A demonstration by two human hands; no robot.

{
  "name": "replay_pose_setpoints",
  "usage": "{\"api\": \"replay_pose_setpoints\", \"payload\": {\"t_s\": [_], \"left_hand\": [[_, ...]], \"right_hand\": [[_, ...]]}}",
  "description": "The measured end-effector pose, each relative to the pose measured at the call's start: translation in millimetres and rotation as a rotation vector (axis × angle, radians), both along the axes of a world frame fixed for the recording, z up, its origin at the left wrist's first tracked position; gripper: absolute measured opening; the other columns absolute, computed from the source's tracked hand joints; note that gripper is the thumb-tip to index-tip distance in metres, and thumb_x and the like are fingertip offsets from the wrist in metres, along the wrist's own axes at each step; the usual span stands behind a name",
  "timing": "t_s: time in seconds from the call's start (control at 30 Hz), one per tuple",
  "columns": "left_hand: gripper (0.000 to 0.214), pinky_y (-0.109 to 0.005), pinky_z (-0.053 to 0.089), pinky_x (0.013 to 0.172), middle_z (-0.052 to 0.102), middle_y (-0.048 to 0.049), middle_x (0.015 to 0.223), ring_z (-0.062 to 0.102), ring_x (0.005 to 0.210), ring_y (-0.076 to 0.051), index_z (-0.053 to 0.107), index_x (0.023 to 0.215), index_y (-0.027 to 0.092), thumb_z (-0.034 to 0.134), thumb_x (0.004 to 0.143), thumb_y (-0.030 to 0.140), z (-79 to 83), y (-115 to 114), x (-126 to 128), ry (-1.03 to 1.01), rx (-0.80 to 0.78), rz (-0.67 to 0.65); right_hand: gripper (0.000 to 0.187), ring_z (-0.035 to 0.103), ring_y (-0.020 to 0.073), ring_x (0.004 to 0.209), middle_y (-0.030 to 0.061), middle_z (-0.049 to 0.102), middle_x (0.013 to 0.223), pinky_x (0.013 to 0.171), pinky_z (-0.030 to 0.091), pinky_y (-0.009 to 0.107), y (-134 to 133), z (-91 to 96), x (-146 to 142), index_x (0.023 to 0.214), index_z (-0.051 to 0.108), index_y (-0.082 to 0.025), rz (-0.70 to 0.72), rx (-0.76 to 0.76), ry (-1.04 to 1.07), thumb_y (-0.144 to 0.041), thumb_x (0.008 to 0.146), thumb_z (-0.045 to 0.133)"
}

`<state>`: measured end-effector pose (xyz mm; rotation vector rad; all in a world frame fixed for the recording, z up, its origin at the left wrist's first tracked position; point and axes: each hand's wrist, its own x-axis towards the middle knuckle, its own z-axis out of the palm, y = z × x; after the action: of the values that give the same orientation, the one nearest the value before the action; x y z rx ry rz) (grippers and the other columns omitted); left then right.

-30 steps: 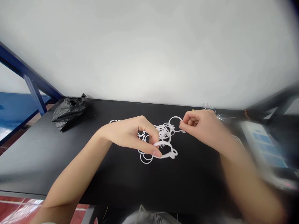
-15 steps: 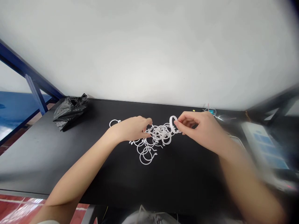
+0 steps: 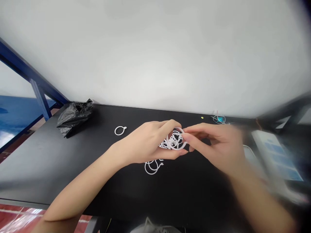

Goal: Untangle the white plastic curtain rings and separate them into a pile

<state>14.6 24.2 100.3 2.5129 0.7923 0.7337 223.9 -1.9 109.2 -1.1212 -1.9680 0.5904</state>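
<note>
A white plastic ring (image 3: pixel 179 148) is held above the table between my two hands. My left hand (image 3: pixel 152 139) curves round its left side, forefinger along the top and thumb along the bottom. With thumb and fingertips, my right hand (image 3: pixel 213 142) pinches the right edge of the same ring. Through and behind it shows a pile of similar white rings (image 3: pixel 164 144), mostly hidden by my left hand. More open-ended rings (image 3: pixel 151 172) lie just below that hand. One closed ring (image 3: pixel 119 130) rests apart, left of my left hand.
On the black table (image 3: pixel 102 187) a crumpled black plastic bag (image 3: pixel 75 116) lies at the back left. Clear-looking loops with a blue-striped piece (image 3: pixel 219 119) are at the back right. A white and blue box (image 3: pixel 275 153), blurred, stands at the right. The white wall (image 3: pixel 155 58) rises behind.
My left hand has moved right, from the pile to the ring in my right hand, and has closed round it. The held ring now faces me more broadly.
</note>
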Motion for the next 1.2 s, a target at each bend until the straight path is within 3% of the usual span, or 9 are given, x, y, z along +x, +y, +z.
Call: {"api": "replay_pose_setpoints", "payload": {"t_s": [0.1, 0.33, 0.53, 0.63, 0.77, 1.03, 1.13, 1.2], "left_hand": [[0.03, -0.021, 0.039, 0.052, 0.058, 0.0026, 0.072, 0.05, 0.058, -0.01, 0.052, 0.105, 0.017, 0.061, 0.086, 0.038, 2.8, 1, -4, -0.065, 0.043, 0.016], [0.023, -0.022, 0.043, 0.054, 0.052, 0.0046, 0.064, 0.047, 0.054, -0.01, 0.054, 0.095, 0.021, 0.06, 0.076, 0.033, -4.7, 0, 0, -0.321, 0.35, 0.035], [0.025, -0.023, 0.043, 0.052, 0.052, 0.0047, 0.062, 0.048, 0.052, -0.01, 0.055, 0.092, 0.02, 0.063, 0.071, 0.032, -2.2, -4, 2, -0.341, 0.408, 0.063], [0.031, -0.023, 0.045, 0.053, 0.054, 0.0048, 0.063, 0.05, 0.052, -0.01, 0.056, 0.099, 0.019, 0.059, 0.072, 0.032, -1.7, -7, 4, -0.354, 0.429, 0.114], [0.025, -0.02, 0.042, 0.048, 0.052, 0.0057, 0.061, 0.046, 0.049, -0.008, 0.054, 0.097, 0.02, 0.058, 0.075, 0.032, -4.5, -8, 6, -0.378, 0.372, 0.095], [0.017, -0.017, 0.036, 0.045, 0.043, 0.0088, 0.057, 0.038, 0.046, -0.006, 0.051, 0.091, 0.02, 0.061, 0.083, 0.032, -4.0, -11, 6, -0.421, 0.157, -0.074], [0.021, -0.018, 0.037, 0.047, 0.047, 0.0073, 0.059, 0.041, 0.049, -0.007, 0.054, 0.095, 0.019, 0.063, 0.083, 0.034, 5.4, -11, -2, -0.321, 0.11, -0.069], [0.026, -0.02, 0.041, 0.053, 0.054, 0.0042, 0.066, 0.049, 0.055, -0.009, 0.058, 0.102, 0.019, 0.064, 0.084, 0.037, 13.3, -3, -16, -0.174, 0.088, 0.004]], "right_hand": [[0.015, 0.07, 0.0137, 0.06, -0.0006, 0.077, 0.081, 0.055, 0.061, 0.025, 0, 1.3, 6, 0.093, 0.073, -0.024, 0.103, 0.059, 0.083, -0.023, 0.078, 0.076], [0.017, 0.076, 0.0173, 0.074, -0.0028, 0.079, 0.089, 0.066, 0.065, 0.026, -5, 10.3, 5, 0.094, 0.075, -0.031, 0.152, 0.217, -0.056, -0.019, 0.084, 0.071], [0.018, 0.077, 0.0175, 0.073, -0.0034, 0.079, 0.09, 0.068, 0.066, 0.025, -9, 9.6, 3, 0.092, 0.076, -0.032, 0.129, 0.337, -0.082, -0.018, 0.085, 0.07], [0.019, 0.077, 0.0172, 0.072, -0.004, 0.079, 0.09, 0.068, 0.067, 0.025, -9, 6.2, 5, 0.092, 0.076, -0.033, 0.113, 0.404, -0.102, -0.016, 0.083, 0.072], [0.019, 0.076, 0.0165, 0.069, -0.0047, 0.079, 0.09, 0.067, 0.067, 0.023, -10, 5.4, 7, 0.09, 0.077, -0.034, 0.101, 0.4, -0.104, -0.017, 0.082, 0.073], [0.022, 0.072, 0.0125, 0.054, -0.0051, 0.079, 0.083, 0.053, 0.063, 0.017, -12, 20.0, 6, 0.087, 0.078, -0.033, 0.245, 0.238, -0.068, -0.014, 0.084, 0.07], [0.022, 0.074, 0.013, 0.062, -0.0045, 0.079, 0.087, 0.06, 0.063, 0.017, -9, 18.2, 8, 0.095, 0.077, -0.033, 0.257, 0.228, -0.022, -0.016, 0.082, 0.073], [0.033, 0.076, 0.0161, 0.072, -0.003, 0.079, 0.09, 0.071, 0.065, 0.023, -6, 14.2, 10, 0.11, 0.073, -0.033, 0.225, 0.186, -0.015, -0.023, 0.079, 0.077]]}}
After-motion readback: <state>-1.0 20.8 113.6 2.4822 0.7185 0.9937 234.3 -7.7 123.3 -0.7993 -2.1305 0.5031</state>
